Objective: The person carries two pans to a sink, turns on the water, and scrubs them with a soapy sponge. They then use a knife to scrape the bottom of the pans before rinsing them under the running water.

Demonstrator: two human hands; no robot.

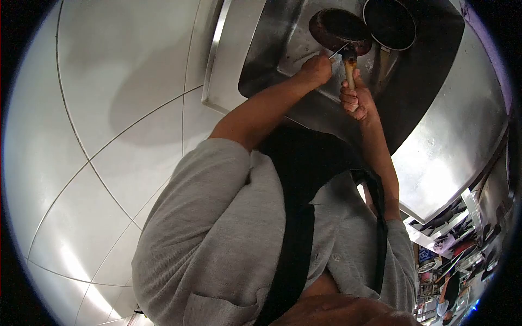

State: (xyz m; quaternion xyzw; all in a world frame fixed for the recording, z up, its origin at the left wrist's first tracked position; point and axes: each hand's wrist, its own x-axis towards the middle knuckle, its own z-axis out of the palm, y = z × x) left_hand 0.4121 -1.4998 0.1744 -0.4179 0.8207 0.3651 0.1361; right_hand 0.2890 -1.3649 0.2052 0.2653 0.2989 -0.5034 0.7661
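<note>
My right hand (357,100) is wrapped round the tan, scorched handle of a dark frying pan (329,35). The pan is tilted over the sink, its side reddish-brown and stained. My left hand (317,69) is closed on a thin metal tool (338,51). Its tip reaches the place where the handle meets the pan; whether it is a knife or a screwdriver I cannot make out. To the right, a second frying pan (389,24) with a pale rim lies in the sink, its handle pointing towards me.
The deep metal sink (429,70) surrounds both pans. A steel counter (451,157) extends to the right. White tiles (125,70) cover the left side. At lower right, a rack (462,217) and assorted kitchenware stand, with another person (450,293) in the distance.
</note>
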